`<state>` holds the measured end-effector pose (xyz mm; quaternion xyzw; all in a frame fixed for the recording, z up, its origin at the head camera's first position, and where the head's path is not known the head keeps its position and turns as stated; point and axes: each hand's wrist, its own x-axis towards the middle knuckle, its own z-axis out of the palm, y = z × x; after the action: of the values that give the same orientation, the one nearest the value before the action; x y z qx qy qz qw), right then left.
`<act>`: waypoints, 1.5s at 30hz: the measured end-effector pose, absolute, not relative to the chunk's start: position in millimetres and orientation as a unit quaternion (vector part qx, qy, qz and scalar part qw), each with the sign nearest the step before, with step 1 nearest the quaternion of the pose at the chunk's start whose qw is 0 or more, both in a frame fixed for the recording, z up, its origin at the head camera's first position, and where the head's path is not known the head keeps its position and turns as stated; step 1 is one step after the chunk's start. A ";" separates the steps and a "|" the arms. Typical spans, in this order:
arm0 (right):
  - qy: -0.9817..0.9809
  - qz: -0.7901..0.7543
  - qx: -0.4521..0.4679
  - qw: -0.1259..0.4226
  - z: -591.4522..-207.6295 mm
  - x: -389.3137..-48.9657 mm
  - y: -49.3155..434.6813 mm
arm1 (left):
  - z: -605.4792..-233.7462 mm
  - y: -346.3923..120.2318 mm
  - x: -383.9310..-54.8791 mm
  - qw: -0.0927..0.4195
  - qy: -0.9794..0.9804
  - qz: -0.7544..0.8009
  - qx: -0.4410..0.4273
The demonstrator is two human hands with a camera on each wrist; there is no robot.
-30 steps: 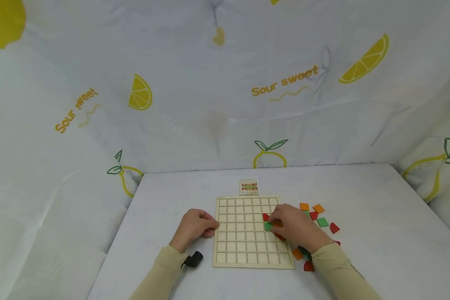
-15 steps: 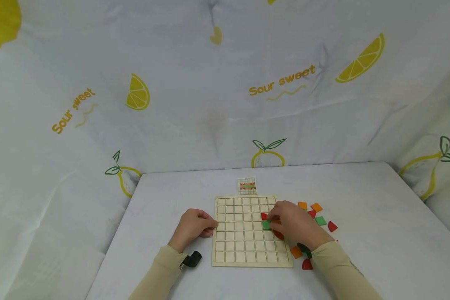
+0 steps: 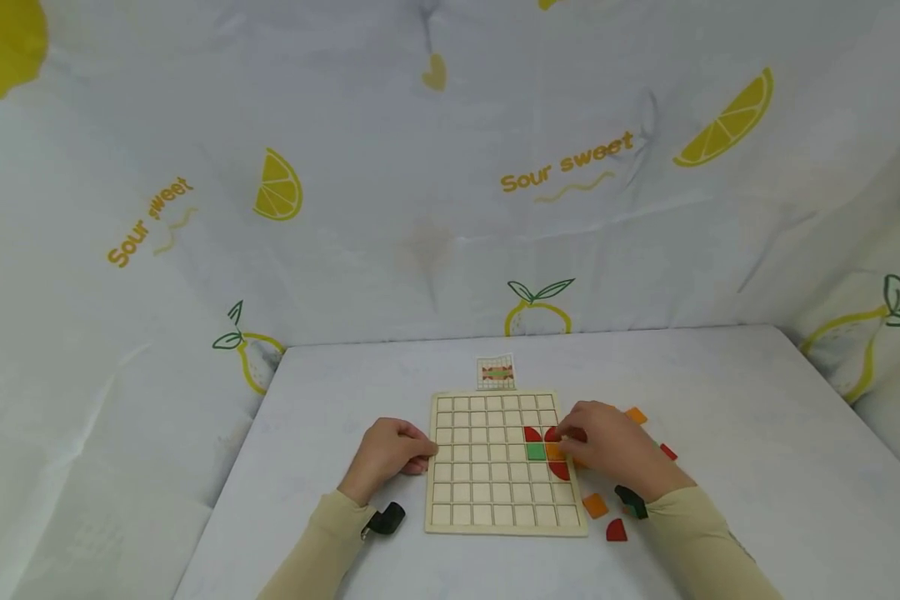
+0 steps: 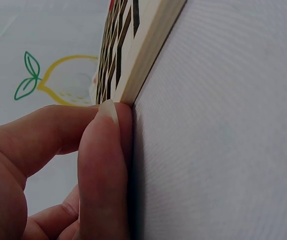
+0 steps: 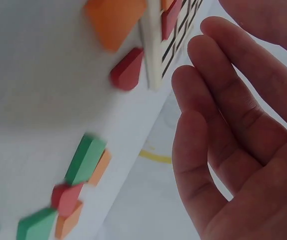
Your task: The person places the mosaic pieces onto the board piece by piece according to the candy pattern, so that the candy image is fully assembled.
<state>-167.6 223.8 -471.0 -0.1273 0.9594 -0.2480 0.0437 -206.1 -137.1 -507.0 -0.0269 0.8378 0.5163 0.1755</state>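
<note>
While your left hand point(image 3: 393, 447) pinches the edge of the wooden grid board point(image 3: 487, 472) nearest it, your right hand point(image 3: 613, 446) looks pretty relaxed, fingers loosely stretched, tips right by the orange tile point(image 3: 555, 452) on the board's other side. Just left of those tips you've got the green tile point(image 3: 536, 451), plus three red quarter pieces point(image 3: 559, 471) close around. Another orange square point(image 3: 596, 506) lies on the bench point(image 3: 307, 417), nearer you than your right hand. Printed card point(image 3: 496, 372) sits beyond both hands.

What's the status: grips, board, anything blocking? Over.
Left grip holding board by left edge. Right grip at right edge, no piece seen held. Board flat, five pieces showing. Right grip partly hides board's orange piece.
</note>
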 end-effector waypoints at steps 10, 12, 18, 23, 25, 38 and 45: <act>0.972 -0.214 -0.083 0.049 -471.0 -149.7 284.5 | -505.0 -142.9 -205.0 0.173 0.839 0.515 -0.030; 0.974 -0.208 -0.066 0.061 -472.6 -145.6 294.9 | -504.5 -144.1 -204.4 0.172 0.839 0.515 -0.032; 0.974 -0.206 -0.049 0.078 -475.6 -131.1 318.4 | -504.4 -146.5 -201.4 0.168 0.840 0.514 -0.035; 0.973 -0.210 -0.036 0.094 -478.9 -121.8 327.9 | -504.3 -145.9 -200.3 0.169 0.838 0.517 -0.040; 0.973 -0.210 -0.034 0.093 -480.1 -118.3 329.8 | -504.3 -144.6 -200.1 0.170 0.837 0.518 -0.039; 0.977 -0.196 -0.038 0.073 -485.8 -103.5 342.9 | -506.7 -138.1 -202.6 0.177 0.835 0.519 -0.031; 0.975 -0.201 -0.010 0.093 -486.9 -99.2 349.1 | -504.4 -134.4 -202.8 0.178 0.838 0.515 -0.028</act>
<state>-99.2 349.1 -486.9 -0.0104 0.9751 -0.2009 0.0929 -202.8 -134.4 -504.4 -0.0279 0.8378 0.5155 0.1776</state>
